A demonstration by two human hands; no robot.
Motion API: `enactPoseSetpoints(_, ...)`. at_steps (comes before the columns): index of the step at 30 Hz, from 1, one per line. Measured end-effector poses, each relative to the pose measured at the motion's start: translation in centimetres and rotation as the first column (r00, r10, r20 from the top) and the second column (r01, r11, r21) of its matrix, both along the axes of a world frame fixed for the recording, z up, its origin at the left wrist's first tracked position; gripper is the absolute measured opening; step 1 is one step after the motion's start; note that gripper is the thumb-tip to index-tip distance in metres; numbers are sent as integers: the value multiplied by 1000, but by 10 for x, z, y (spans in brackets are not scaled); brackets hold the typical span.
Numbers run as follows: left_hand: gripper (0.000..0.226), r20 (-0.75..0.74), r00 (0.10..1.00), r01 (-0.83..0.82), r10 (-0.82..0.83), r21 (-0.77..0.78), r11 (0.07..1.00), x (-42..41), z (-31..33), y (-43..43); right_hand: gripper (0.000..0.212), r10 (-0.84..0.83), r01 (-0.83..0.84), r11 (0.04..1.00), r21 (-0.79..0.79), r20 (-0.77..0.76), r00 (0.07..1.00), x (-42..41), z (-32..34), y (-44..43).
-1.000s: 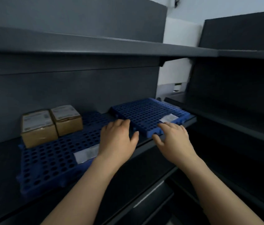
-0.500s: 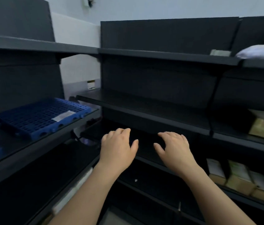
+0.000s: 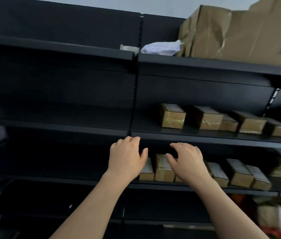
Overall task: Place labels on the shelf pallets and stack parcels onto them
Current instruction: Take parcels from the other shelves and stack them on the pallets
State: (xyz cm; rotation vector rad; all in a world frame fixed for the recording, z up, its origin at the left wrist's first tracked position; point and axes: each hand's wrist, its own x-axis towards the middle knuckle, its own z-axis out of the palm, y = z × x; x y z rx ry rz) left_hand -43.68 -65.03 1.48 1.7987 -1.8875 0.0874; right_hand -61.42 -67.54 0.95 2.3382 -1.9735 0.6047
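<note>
Both hands up, empty, at the dark shelving

Left hand (image 3: 126, 158) and right hand (image 3: 187, 162) hover loosely spread, covering part of the lower parcels (image 3: 236, 173); more parcels (image 3: 172, 118) sit on the shelf above, right end blurred.

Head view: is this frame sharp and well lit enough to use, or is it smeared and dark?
Head view: dim, the black metal shelving loses detail in shadow; motion blur smears the left and right edges; wide-angle bending tilts the shelf lines; both bare hands, left and right, and the small brown taped parcels stay fairly readable.
</note>
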Motion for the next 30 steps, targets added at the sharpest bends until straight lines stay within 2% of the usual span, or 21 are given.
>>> enactPoseSetpoints(6,49,-7,990,141,-141,18,990,-56,4,-50,49,-130,130,991,13,11,991,-64,3,-23)
enactPoseSetpoints(8,48,13,972,234,-234,18,972,-108,7,-97,48,-258,258,966,-6,35,966,-115,2,-52)
enactPoseSetpoints(11,48,9,961,277,-277,5,961,-121,13,-116,49,-301,301,954,-8,8,954,-135,6,-64)
enactPoseSetpoints(20,47,-38,891,452,-452,-9,892,-222,41,-234,48,-447,451,890,-64,69,892,-228,30,-141)
enactPoseSetpoints(22,48,-15,877,480,-480,-6,877,-243,43,-253,42,-478,482,874,-62,71,876,-246,31,-154)
enactPoseSetpoints(26,45,136,867,486,-479,-29,873,-286,45,-282,14,-503,504,863,-22,45,863,-283,30,-176)
enactPoseSetpoints(27,45,173,864,483,-472,-26,875,-297,45,-289,14,-505,506,862,-24,40,862,-293,30,-183)
enactPoseSetpoints(30,47,249,856,474,-453,-28,880,-329,37,-311,40,-475,477,877,-59,44,879,-329,28,-208)
